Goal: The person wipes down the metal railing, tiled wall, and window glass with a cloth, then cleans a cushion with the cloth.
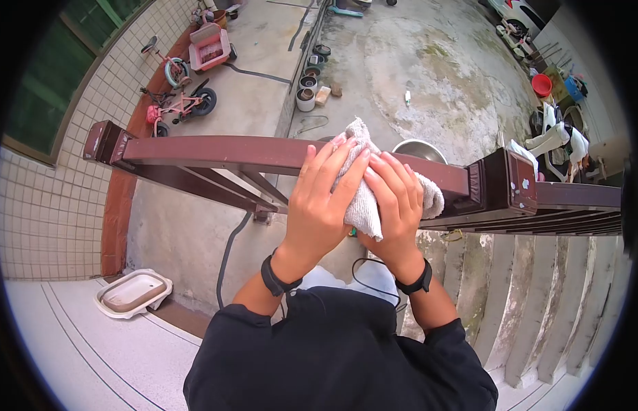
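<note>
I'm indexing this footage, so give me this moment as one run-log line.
left hand: on cloth | right hand: on same cloth | cloth: bunched on brown top rail | metal bowl: partly hidden beyond rail

The cloth [363, 212] is plain off-white; the railing [216, 149] is reddish-brown, its right post [521, 168] darker and pale-flecked. The shirt [339, 356] and wristbands [422, 277] are black. Far left, a cart [208, 51] and a small bike [185, 106] show pink against cream wall tiles [31, 233] — gridded. Far right, one bucket [541, 85] is red. The concrete yard [463, 89] is grey — blotched whitish and mossy green. Dark lines stripe the white floor [79, 349] near left.
</note>
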`<state>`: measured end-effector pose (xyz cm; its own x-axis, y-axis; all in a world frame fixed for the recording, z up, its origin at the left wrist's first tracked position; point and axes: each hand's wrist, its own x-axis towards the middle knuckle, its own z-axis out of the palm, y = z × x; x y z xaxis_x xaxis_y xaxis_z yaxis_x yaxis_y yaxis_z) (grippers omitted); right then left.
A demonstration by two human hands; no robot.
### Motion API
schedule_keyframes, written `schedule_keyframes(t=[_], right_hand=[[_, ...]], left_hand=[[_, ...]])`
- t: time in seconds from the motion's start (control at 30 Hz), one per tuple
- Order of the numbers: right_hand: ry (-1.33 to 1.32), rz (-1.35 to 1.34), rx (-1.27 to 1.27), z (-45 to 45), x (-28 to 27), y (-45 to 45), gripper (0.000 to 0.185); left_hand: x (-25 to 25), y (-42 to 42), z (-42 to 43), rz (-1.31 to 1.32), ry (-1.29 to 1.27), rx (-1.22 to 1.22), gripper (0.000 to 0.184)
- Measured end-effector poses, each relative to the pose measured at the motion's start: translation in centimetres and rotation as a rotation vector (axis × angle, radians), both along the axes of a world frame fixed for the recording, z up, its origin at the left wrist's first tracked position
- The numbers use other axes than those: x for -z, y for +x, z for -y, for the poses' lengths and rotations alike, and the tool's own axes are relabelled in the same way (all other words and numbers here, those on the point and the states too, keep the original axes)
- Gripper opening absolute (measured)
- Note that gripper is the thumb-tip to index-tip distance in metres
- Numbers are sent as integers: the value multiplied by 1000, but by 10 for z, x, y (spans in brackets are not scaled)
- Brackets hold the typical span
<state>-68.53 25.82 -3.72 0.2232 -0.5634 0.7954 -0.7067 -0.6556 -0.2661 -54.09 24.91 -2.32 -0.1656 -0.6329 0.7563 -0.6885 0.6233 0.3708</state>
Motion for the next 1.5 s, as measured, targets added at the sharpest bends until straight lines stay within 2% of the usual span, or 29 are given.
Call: schedule_keyframes(t=[0.13,0.3,0.37,0.5,0.57,0.93,1.03,1.13,1.2,1.27,1.5], right_hand=[[7,54,-63,9,5,71,51],[93,69,-270,20,-7,143,53],[85,97,-302,23,-7,156,50],[87,149,-344,21,-6,149,48],[118,156,-350,18,-10,134,50],[150,140,40,-13,-24,7,49],[117,164,117,-16,-18,8,43],[86,159,191,-17,-10,27,44],[76,152,146,-17,-8,41,47],[50,131,112,-14,-6,57,50],[98,149,-120,2,3,155,37]], left_hand=[[7,64,-9,19,62,-125,43],[10,137,-16,82,65,-313,42],[8,155,-18,140,86,-331,44],[4,145,-17,75,90,-305,40],[5,133,-13,92,62,-266,39],[-5,14,5,94,50,154,45],[-5,10,9,90,40,221,45],[-5,28,8,102,44,254,46],[-5,43,7,116,52,254,47],[-5,65,1,119,73,197,47],[21,158,-11,124,18,-134,42]])
